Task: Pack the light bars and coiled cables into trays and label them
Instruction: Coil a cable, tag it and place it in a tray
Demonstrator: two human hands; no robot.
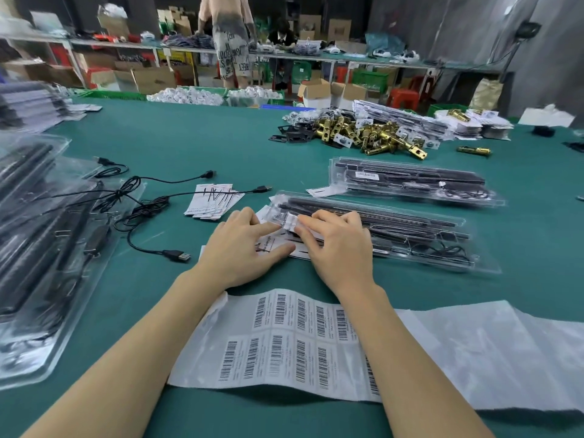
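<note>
Big green felt table [177,128] in what looks like a packing workshop, with shelves of cardboard boxes along the back wall and two people at a far bench, one standing and one seated. Both hands are down at the near end of a clear tray [410,238] holding black light bars and a coiled cable. The left hand [243,248] lies mostly flat, fingers straight, pressing on the tray's end and the card under it. The right hand [335,241] has its fingers bent down onto a small white label [290,221] on the tray lid; can't tell if it's pinching or just pressing. A second packed tray [410,181] sits just behind. A sheet of barcode labels [294,339] lies under the forearms. Loose USB cables [148,197] and a fan of paper cards [215,200] are to the left, and a stack of trays [41,248] is cut off at the left edge and blurry. A pile of brass latches [373,134] sits further back; the print on everything is too small to read.
</note>
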